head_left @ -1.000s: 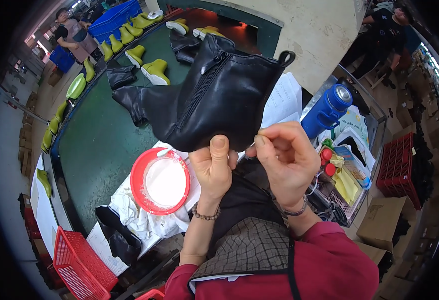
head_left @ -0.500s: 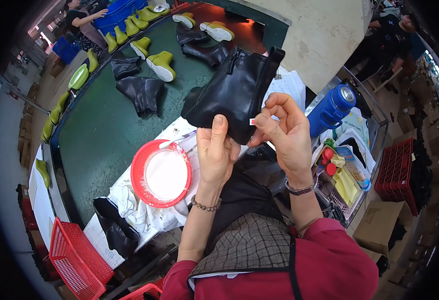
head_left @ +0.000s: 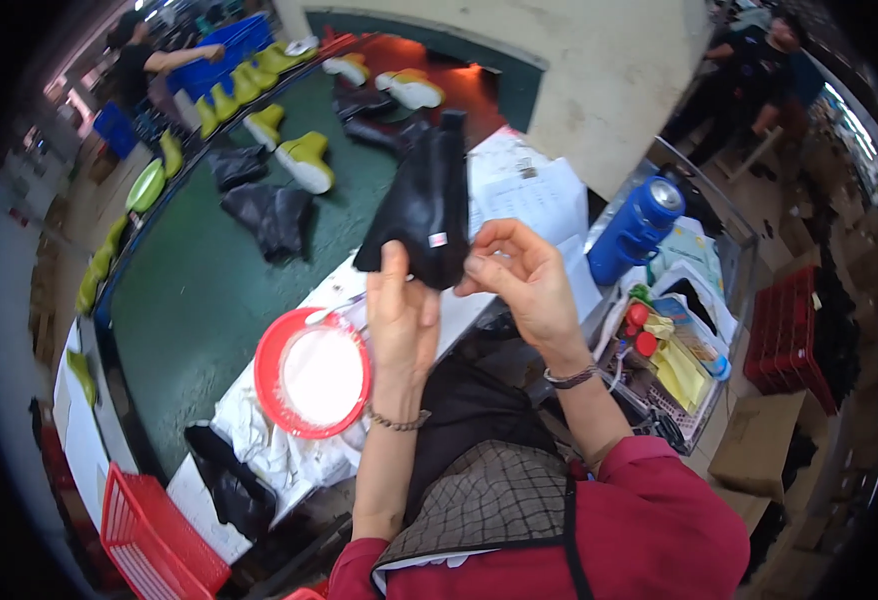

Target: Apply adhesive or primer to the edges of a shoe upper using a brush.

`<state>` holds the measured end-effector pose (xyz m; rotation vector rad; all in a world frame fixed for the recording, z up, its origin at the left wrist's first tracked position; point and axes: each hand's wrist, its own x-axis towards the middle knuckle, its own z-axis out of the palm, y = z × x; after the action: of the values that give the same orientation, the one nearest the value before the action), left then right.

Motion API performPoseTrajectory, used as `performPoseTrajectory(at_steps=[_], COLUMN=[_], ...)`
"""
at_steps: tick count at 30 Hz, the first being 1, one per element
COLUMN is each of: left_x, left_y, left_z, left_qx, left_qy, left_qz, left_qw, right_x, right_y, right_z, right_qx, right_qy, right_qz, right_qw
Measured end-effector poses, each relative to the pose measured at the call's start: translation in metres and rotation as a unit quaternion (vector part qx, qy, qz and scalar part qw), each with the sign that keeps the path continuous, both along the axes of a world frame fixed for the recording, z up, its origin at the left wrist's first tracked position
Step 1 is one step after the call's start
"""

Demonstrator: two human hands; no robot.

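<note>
A black leather boot upper (head_left: 411, 210) is held up in front of me, its narrow side facing me and a small white-and-red tag near the lower edge. My left hand (head_left: 402, 320) is closed on its lower part, thumb on the near side and fingers mostly hidden. At the lower right corner, my right hand (head_left: 527, 290) pinches the edge between thumb and fingertips. Just left of my left wrist sits a red bowl (head_left: 267, 390) of white paste, with a white-handled tool (head_left: 331, 310) across its rim.
More black uppers (head_left: 269, 215) and green shoe lasts (head_left: 307, 160) lie on the green table (head_left: 179, 300). Right of me stand a blue flask (head_left: 639, 225) and a basket (head_left: 694, 400) of supplies. A red crate (head_left: 149, 540) is at lower left. Two people are farther off.
The boot upper has turned, so its tagged narrow side now faces me more. Both hands have shifted left in view with it, the right still at its edge.
</note>
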<state>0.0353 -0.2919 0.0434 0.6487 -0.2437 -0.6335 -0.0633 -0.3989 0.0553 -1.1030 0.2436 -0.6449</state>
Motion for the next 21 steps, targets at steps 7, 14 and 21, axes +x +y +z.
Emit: performPoseTrajectory(at_steps=[7, 14, 21], left_x=[-0.009, -0.052, -0.092], left_y=[0.009, -0.007, -0.035], left_z=[-0.008, 0.015, 0.008], left_qx=[0.110, 0.190, 0.141], left_qy=[-0.184, -0.331, -0.340], left_qz=[0.044, -0.031, -0.275], left_qw=[0.976, 0.924, 0.888], right_x=[-0.018, -0.069, -0.150], right_y=[0.000, -0.034, -0.064], right_z=[0.017, 0.005, 0.022], right_qx=[-0.135, -0.124, -0.056], right_qy=[0.044, -0.041, 0.041], right_qz=[-0.021, 0.004, -0.231], right_qw=[0.990, 0.991, 0.970])
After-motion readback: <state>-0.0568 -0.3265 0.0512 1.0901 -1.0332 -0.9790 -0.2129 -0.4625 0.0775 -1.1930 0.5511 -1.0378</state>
